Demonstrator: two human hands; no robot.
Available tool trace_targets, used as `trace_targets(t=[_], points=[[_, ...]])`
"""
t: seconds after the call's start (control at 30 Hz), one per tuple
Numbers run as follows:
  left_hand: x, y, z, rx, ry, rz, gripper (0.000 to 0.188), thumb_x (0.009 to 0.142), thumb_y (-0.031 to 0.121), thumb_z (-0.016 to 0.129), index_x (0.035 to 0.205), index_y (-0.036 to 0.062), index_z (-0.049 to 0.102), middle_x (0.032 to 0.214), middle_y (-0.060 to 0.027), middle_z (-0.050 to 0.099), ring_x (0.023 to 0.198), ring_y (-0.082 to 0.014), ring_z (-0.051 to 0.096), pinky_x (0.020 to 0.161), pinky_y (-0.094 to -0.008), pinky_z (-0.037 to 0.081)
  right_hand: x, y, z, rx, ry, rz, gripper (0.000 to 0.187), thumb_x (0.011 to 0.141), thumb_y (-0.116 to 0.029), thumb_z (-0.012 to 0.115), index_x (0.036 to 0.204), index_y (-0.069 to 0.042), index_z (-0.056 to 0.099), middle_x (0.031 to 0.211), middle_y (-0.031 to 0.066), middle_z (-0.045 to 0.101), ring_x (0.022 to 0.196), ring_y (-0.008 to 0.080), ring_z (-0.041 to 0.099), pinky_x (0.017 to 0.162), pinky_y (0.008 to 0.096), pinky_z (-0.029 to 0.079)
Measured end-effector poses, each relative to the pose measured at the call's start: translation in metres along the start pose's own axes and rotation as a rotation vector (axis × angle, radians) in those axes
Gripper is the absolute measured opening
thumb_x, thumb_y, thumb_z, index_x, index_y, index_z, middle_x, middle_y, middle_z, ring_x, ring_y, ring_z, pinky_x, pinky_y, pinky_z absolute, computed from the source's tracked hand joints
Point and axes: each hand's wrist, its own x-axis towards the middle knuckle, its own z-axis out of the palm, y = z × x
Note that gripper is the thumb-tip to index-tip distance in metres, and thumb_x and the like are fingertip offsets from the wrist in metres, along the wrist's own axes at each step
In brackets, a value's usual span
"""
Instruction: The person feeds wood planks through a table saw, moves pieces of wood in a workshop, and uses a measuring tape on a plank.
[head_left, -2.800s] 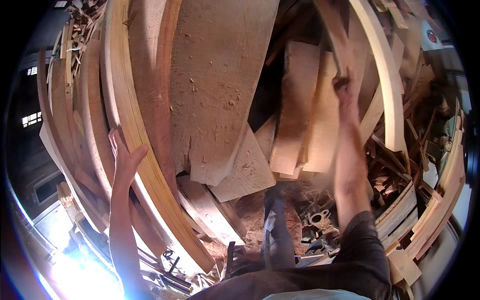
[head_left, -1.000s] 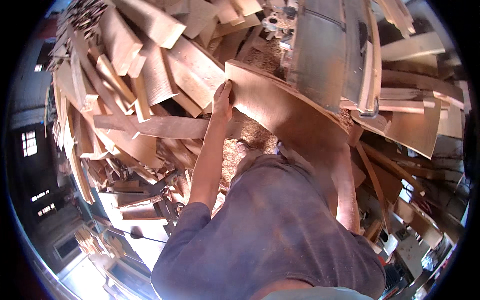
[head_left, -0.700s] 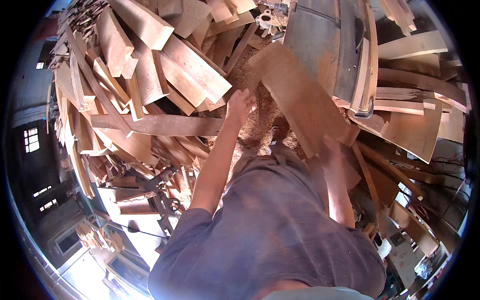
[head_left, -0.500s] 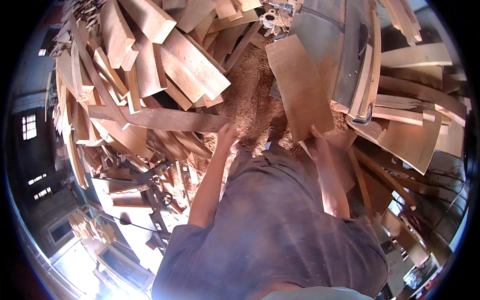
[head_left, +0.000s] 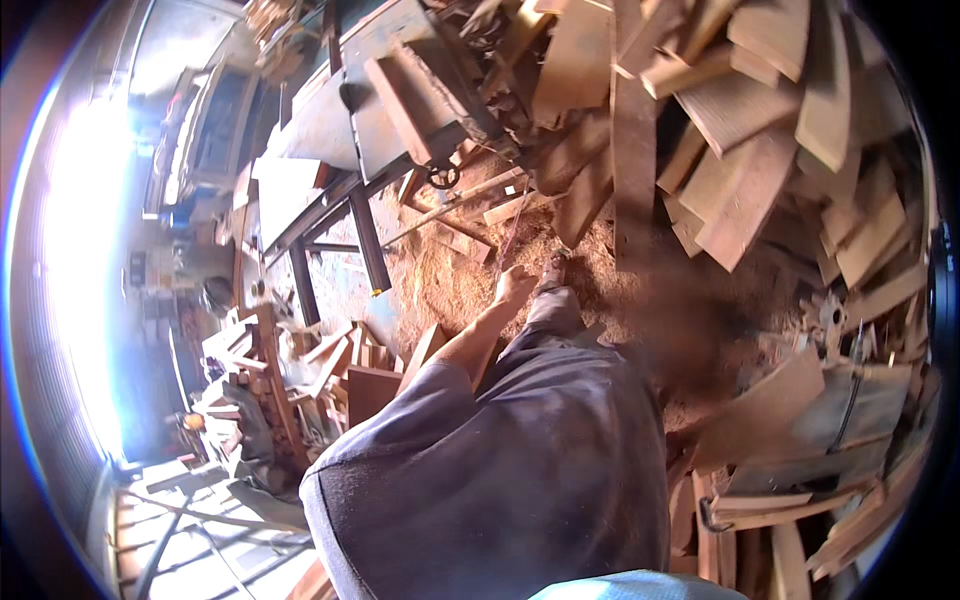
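My left hand (head_left: pixel 514 287) reaches forward beside my left leg, above the sawdust. Its fingers look loosely apart, with no board in them; a thin reddish line (head_left: pixel 514 225) passes close to the fingertips, and I cannot tell whether they touch. To the right, a long narrow board (head_left: pixel 633 150) lies against the wood pile, its near end apart from the hand. My right hand and forearm do not show; a dark brown blur covers the area right of my legs. Beyond that blur, a wide board (head_left: pixel 765 410) rests at the grey machine table.
A machine table (head_left: pixel 300 140) on dark metal legs stands at left front, with a handwheel (head_left: pixel 443 177) beside it. Sawdust (head_left: pixel 440 285) and loose sticks cover the floor. Offcuts (head_left: pixel 340 355) lie at left. A large heap of boards (head_left: pixel 750 190) rises at right front.
My view and body have turned left, so the wood pile now lies right. My left hand has come away from the long narrow board. My right hand has left the view.
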Motion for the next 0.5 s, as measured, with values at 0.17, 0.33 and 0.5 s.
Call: trace_targets(t=[0.17, 0.33, 0.5], points=[[0.018, 0.025, -0.045, 0.145, 0.038, 0.174, 0.028, 0.081, 0.027, 0.075, 0.092, 0.0022, 0.069, 0.085, -0.0139, 0.071, 0.078, -0.0200, 0.066, 0.072, -0.0394, 0.052, 0.022, 0.042, 0.040, -0.398, 0.114, -0.082, 0.055, 0.091, -0.021, 0.072, 0.138, 0.000, 0.051, 0.118, 0.0100, 0.054, 0.106, 0.0241, 0.050, 0.091, 0.0393, 0.038], [0.108, 0.074, -0.092, 0.242, 0.103, 0.280, 0.022, 0.088, 0.025, 0.074, 0.100, 0.0059, 0.070, 0.089, -0.0138, 0.073, 0.080, -0.0254, 0.070, 0.072, -0.0412, 0.055, 0.022, 0.111, 0.079, -0.535, 0.168, -0.150, 0.044, 0.094, -0.020, 0.070, 0.130, 0.001, 0.057, 0.101, 0.0055, 0.058, 0.089, 0.0177, 0.054, 0.075, 0.0336, 0.041], [0.173, 0.110, -0.096, 0.176, -0.286, 0.362, 0.028, 0.095, 0.021, 0.070, 0.113, 0.0001, 0.068, 0.088, -0.0046, 0.066, 0.073, -0.0121, 0.057, 0.061, -0.0296, 0.048, -0.009, 0.194, 0.113, -0.532, 0.196, -0.269, 0.034, 0.096, -0.020, 0.069, 0.122, 0.001, 0.064, 0.084, 0.0011, 0.062, 0.072, 0.0113, 0.059, 0.060, 0.0280, 0.044]])
